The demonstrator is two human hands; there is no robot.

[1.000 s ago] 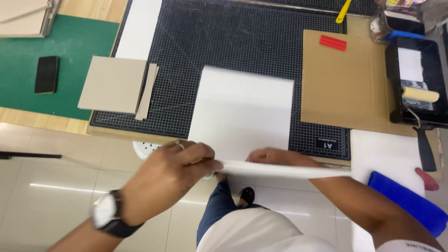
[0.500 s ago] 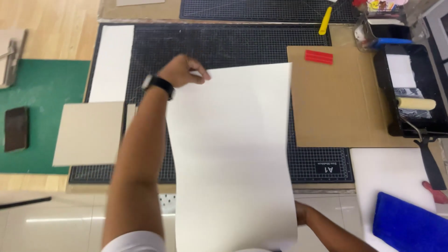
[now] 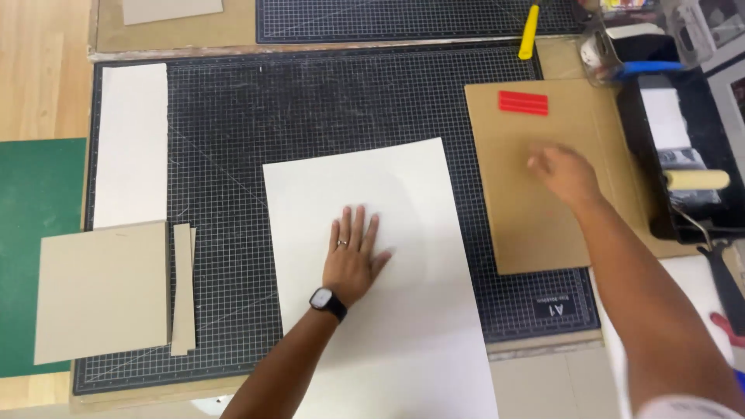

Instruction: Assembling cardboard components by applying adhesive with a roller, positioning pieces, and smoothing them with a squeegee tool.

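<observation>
A large white sheet of paper (image 3: 403, 202) lies flat on the black gridded cutting mat (image 3: 310, 109), its near end hanging past the mat's front edge. My left hand (image 3: 353, 252) rests palm down on the middle of the sheet, fingers spread, a black watch on the wrist. My right hand (image 3: 565, 174) hovers, slightly blurred, over the brown cardboard sheet (image 3: 528, 233) to the right, holding nothing. A small red block (image 3: 523, 102) sits near the cardboard's far edge.
Grey board pieces (image 3: 101, 291) and a narrow strip (image 3: 183, 287) lie at the mat's left, with a white strip (image 3: 130, 143) behind them. A black tray (image 3: 656, 167) with a paint roller (image 3: 697, 180) stands at the right. A yellow tool (image 3: 528, 31) lies at the back; a green mat (image 3: 31, 233) at left.
The sheet, earlier lifted and carried over the mat, now lies flat. My left hand moved from its far corner to its middle; my right hand left the near edge and went right over the cardboard.
</observation>
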